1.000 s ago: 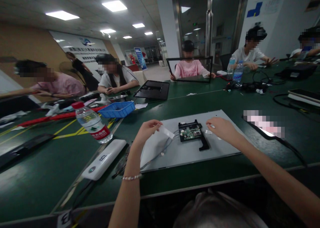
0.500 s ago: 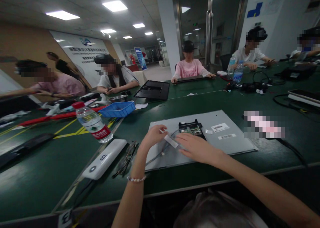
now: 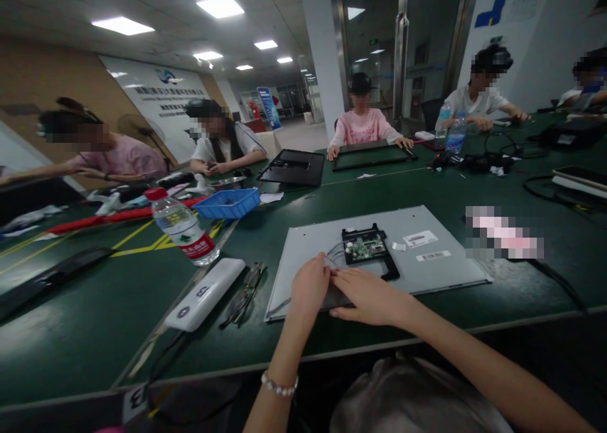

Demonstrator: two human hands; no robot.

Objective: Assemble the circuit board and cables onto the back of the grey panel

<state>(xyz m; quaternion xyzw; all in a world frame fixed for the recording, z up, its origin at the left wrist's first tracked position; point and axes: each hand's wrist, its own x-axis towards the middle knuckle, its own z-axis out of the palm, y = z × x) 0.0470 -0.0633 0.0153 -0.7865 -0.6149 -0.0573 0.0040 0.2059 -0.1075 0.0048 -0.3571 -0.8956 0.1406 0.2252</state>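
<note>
A flat grey display panel [image 3: 296, 243] lies before me. On it sits a black bracket [image 3: 392, 267] with a green circuit board [image 3: 364, 248], and thin grey cables [image 3: 336, 251] run from the board towards my fingers. My left hand [image 3: 310, 286] is closed, its fingertips pressed down at the cables; whatever they pinch is hidden. Beside it, my right hand [image 3: 367, 294] lies low over the panel with its fingers stretched out, tips meeting the left fingertips. The pale strip seen between my hands earlier is mostly covered now.
To the left are a white power bank [image 3: 206, 294], a pair of glasses [image 3: 244, 297], a water bottle [image 3: 183, 227] and a blue tray [image 3: 227, 204]. A corded pink item [image 3: 505, 234], blurred, lies to the right. Several people work around the green table [image 3: 313, 351].
Both hands have come down onto the panel and nearer to me. The pale strip held between them has gone down with them, and my left fingers have closed.
</note>
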